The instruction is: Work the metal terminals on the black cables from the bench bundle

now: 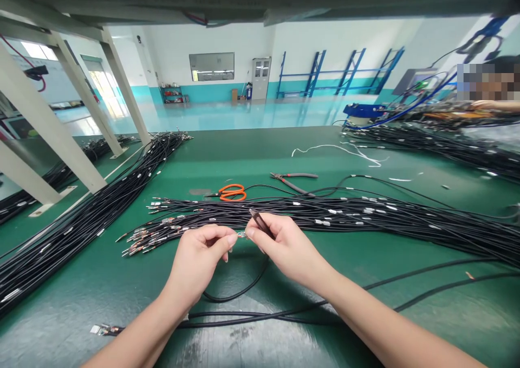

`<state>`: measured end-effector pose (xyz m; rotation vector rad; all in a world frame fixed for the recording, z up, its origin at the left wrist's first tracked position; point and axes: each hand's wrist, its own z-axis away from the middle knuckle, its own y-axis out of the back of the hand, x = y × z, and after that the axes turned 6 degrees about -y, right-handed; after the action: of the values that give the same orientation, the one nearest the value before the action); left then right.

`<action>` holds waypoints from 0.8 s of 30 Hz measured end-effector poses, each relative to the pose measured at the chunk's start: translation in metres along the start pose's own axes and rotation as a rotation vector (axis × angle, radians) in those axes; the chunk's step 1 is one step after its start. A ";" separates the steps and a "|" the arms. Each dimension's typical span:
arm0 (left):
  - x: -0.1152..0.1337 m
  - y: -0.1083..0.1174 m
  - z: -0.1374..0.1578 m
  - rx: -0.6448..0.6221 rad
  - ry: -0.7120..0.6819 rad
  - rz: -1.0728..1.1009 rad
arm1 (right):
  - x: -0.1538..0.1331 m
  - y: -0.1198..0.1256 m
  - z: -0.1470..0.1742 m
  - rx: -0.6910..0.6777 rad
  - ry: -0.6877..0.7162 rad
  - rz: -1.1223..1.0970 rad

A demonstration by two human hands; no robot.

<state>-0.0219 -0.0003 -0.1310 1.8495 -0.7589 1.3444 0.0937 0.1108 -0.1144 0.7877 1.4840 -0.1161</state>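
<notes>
In the head view my left hand (200, 260) is closed, thumb and forefinger pinching the end of a black cable. A short bit of stripped cable end (241, 234), pale and coppery, shows between my two hands. My right hand (286, 246) is closed too, its fingertips at that same end. Held in it is a slim dark knife-like tool (262, 223), tilted, with its tip up and to the left; its exact kind is unclear. A loop of black cable (244, 292) hangs below my hands. Behind them lies a bundle of black cables (276, 211) with white labels and bare ends.
Orange-handled scissors (233, 192) and grey-red pliers (294, 181) lie beyond the bundle on the green table (244, 157). More cable bundles (134, 178) run left, beside white frame posts (77, 135). White string (337, 147) lies farther back. A co-worker (498, 86) is at the right.
</notes>
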 end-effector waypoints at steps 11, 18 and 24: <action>0.000 0.001 0.000 -0.004 0.043 0.046 | 0.003 0.001 -0.003 -0.025 -0.028 -0.008; 0.001 -0.001 0.000 -0.014 0.052 0.042 | 0.006 -0.002 -0.002 -0.035 -0.074 -0.067; 0.000 -0.001 0.002 -0.006 0.064 0.062 | 0.005 -0.002 -0.002 -0.032 -0.077 -0.071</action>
<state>-0.0204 -0.0018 -0.1315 1.7829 -0.7920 1.4325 0.0918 0.1119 -0.1196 0.6978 1.4373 -0.1741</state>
